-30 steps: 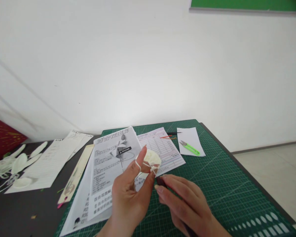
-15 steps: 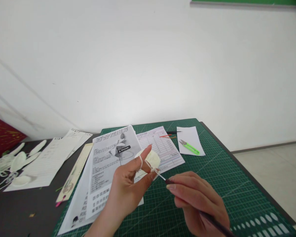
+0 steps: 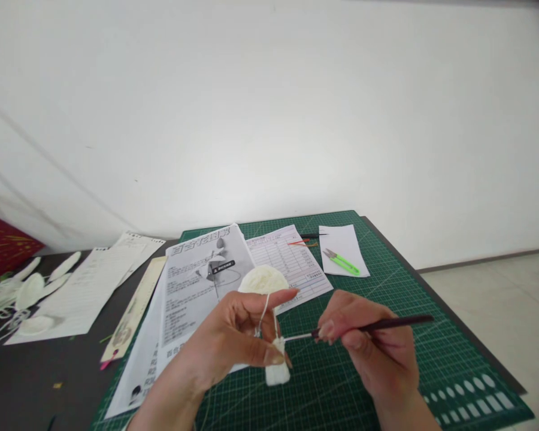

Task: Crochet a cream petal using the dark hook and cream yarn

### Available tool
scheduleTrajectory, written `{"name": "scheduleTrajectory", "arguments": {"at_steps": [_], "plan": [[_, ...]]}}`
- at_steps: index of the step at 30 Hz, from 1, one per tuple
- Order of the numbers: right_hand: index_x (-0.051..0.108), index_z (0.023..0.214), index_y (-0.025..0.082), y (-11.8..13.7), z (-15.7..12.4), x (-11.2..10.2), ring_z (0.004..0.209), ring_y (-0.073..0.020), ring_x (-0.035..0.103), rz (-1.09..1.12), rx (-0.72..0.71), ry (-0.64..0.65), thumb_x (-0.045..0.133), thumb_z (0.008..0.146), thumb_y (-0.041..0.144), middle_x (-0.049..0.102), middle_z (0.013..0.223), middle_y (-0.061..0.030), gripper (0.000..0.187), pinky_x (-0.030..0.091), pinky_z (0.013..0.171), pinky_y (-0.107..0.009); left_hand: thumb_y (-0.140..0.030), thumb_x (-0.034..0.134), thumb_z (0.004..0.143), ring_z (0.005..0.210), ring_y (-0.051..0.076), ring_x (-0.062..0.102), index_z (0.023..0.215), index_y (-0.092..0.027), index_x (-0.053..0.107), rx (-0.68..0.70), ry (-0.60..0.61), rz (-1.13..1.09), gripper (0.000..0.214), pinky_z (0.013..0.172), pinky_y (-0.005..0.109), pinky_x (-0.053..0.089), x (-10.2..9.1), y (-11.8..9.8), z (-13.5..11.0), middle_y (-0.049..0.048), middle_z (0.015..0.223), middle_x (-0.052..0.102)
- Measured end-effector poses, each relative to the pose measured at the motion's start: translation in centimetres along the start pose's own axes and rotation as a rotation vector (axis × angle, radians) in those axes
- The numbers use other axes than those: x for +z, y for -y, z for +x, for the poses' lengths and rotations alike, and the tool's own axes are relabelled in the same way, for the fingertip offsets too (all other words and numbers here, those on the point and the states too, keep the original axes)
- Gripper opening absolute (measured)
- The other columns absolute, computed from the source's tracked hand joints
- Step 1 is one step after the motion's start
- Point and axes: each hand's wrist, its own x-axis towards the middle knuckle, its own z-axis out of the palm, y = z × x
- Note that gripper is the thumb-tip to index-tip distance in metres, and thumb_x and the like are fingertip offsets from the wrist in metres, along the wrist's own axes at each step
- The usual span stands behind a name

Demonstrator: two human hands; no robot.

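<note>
My left hand (image 3: 242,335) pinches a small white crocheted piece (image 3: 277,375) between thumb and fingers. White yarn runs over its raised index finger down to the piece. In my right hand (image 3: 368,347) is a crochet hook (image 3: 395,323) with a dark handle, held like a pen; its metal tip meets the top edge of the crocheted piece. Behind the left hand sits a ball of cream yarn (image 3: 265,277), partly hidden by the fingers.
A green cutting mat (image 3: 399,299) lies under printed sheets (image 3: 197,287). Green-handled thread snips (image 3: 342,262) rest on white paper (image 3: 362,266). To the left are a cream ruler-like strip (image 3: 135,308), handwritten pages (image 3: 85,287) and several white crocheted petals (image 3: 31,290). A white wall stands behind.
Both hands have turned: the crocheted piece now hangs below the left thumb, and the hook has swung from slanted to nearly level. The yarn ball shows more.
</note>
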Motion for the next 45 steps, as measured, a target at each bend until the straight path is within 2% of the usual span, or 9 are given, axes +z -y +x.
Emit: {"name": "scheduleTrajectory", "arguments": {"at_steps": [6,15,19,25,29,32,36,39,45], "plan": [[0.073,0.08,0.017,-0.8,0.6,0.1,0.051,-0.0113,0.06,0.233,0.205,-0.129,0.063,0.085,0.027,0.066,0.061,-0.0023,0.015,0.05,0.046,-0.021,-0.011,0.081,0.059,0.056,0.012,0.057,0.1,-0.025,0.076,0.132,-0.021,0.199,0.044,0.062,0.024,0.046,0.1,0.0,-0.1,-0.0031,0.055,0.061],[0.074,0.076,0.011,-2.6,1.6,1.3,0.041,-0.0079,0.064,0.636,0.691,-0.347,0.079,0.069,0.027,0.071,0.054,-0.0029,0.019,0.054,0.042,-0.012,-0.003,0.068,0.074,0.071,0.009,0.056,0.119,-0.038,0.064,0.787,-0.288,0.569,0.057,0.073,0.019,0.046,0.8,2.1,0.4,-0.0052,0.072,0.059],[0.074,0.077,0.011,-2.7,1.4,1.9,0.043,-0.009,0.066,0.655,0.706,-0.379,0.082,0.066,0.027,0.072,0.056,-0.0038,0.022,0.055,0.044,-0.012,0.0,0.065,0.075,0.072,0.008,0.057,0.125,-0.04,0.057,0.886,-0.362,0.702,0.065,0.072,0.016,0.046,0.9,2.9,0.7,-0.0055,0.084,0.065],[0.074,0.079,0.013,-2.2,1.0,2.6,0.045,-0.0108,0.066,0.468,0.525,-0.41,0.078,0.071,0.029,0.072,0.057,-0.0035,0.018,0.056,0.046,-0.015,0.0,0.063,0.077,0.075,0.009,0.06,0.13,-0.037,0.053,0.954,-0.444,0.807,0.065,0.074,0.019,0.048,1.1,3.5,0.9,-0.0042,0.089,0.068],[0.074,0.085,0.017,-2.2,0.4,3.1,0.048,-0.0137,0.068,0.259,0.343,-0.412,0.069,0.08,0.023,0.073,0.062,-0.003,0.009,0.058,0.048,-0.022,-0.003,0.066,0.075,0.074,0.012,0.063,0.125,-0.034,0.059,0.94,-0.586,0.724,0.059,0.077,0.022,0.049,1.8,4.1,1.0,-0.0049,0.082,0.07],[0.073,0.096,0.021,-2.3,-0.3,3.3,0.063,-0.0163,0.071,-0.079,0.031,-0.321,0.06,0.083,0.008,0.075,0.078,-0.005,0.023,0.06,0.057,-0.026,-0.008,0.073,0.07,0.072,0.012,0.064,0.114,-0.03,0.068,0.817,-0.681,0.443,0.048,0.082,0.025,0.049,2.4,4.3,1.1,-0.0047,0.076,0.071],[0.067,0.114,0.015,-2.2,-0.7,2.8,0.082,-0.0218,0.07,-0.495,-0.45,-0.004,0.059,0.074,-0.006,0.073,0.094,-0.0137,0.046,0.059,0.069,-0.032,-0.017,0.08,0.064,0.06,0.008,0.061,0.11,-0.029,0.07,0.482,-0.536,-0.169,0.049,0.07,0.02,0.05,2.8,3.3,1.1,-0.0069,0.063,0.065],[0.068,0.112,0.018,-2.0,-0.5,2.5,0.075,-0.0189,0.068,-0.462,-0.41,-0.025,0.057,0.078,-0.004,0.072,0.087,-0.0102,0.042,0.058,0.062,-0.03,-0.013,0.083,0.057,0.062,0.008,0.063,0.108,-0.022,0.072,0.359,-0.394,-0.33,0.053,0.072,0.018,0.049,2.7,2.2,1.0,-0.0042,0.061,0.067],[0.075,0.089,0.025,-2.1,-0.3,2.5,0.06,-0.0155,0.063,0.005,0.021,-0.205,0.065,0.081,0.012,0.067,0.078,-0.0045,0.018,0.053,0.047,-0.026,-0.009,0.081,0.058,0.066,0.013,0.066,0.105,-0.022,0.074,0.25,-0.25,-0.31,0.049,0.069,0.023,0.05,2.5,0.8,0.0,0.0023,0.069,0.075]]}}
